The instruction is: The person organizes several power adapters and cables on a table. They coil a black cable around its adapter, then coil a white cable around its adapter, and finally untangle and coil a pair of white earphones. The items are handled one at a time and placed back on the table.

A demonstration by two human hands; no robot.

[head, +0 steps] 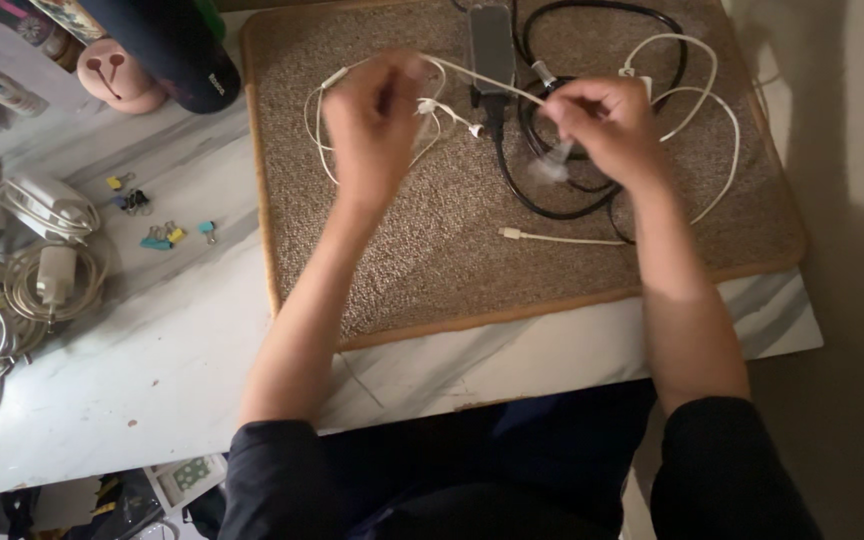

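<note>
**Two hands at a white cord over a woven mat**

Marble-patterned and pale, the desk (152,340) has a smooth, slightly speckled top, and a rectangular mat (432,270) of coarse brown weave with a tan border covers its middle. Both hands are raised just above the mat's far half. The left hand (372,125) is curled, its fingers (392,85) pressed together around a thin white cable (472,82); the right hand (602,120) pinches the same cable between thumb and fingertips. The cable runs taut between the two hands, and beyond the right hand its loose loops spread over the mat in wide curves, one flat plug end (510,233) lying near the mat's middle. A small white knot or earbud piece (474,129) hangs between the hands. Under them a thicker, glossy black cable (552,205) coils in rounded loops beside a dark oblong power brick (492,45). The right hand is blurred, so its fingertips are not sharp.

Off the mat, to the left, lie bundled white chargers (47,235) wound in their own cords and a scatter of small coloured binder clips (157,235). A round pink object (117,75) and a dark cylindrical bottle (177,45) stand at the far left corner. Dark sleeves (282,470) cover both upper arms.
</note>
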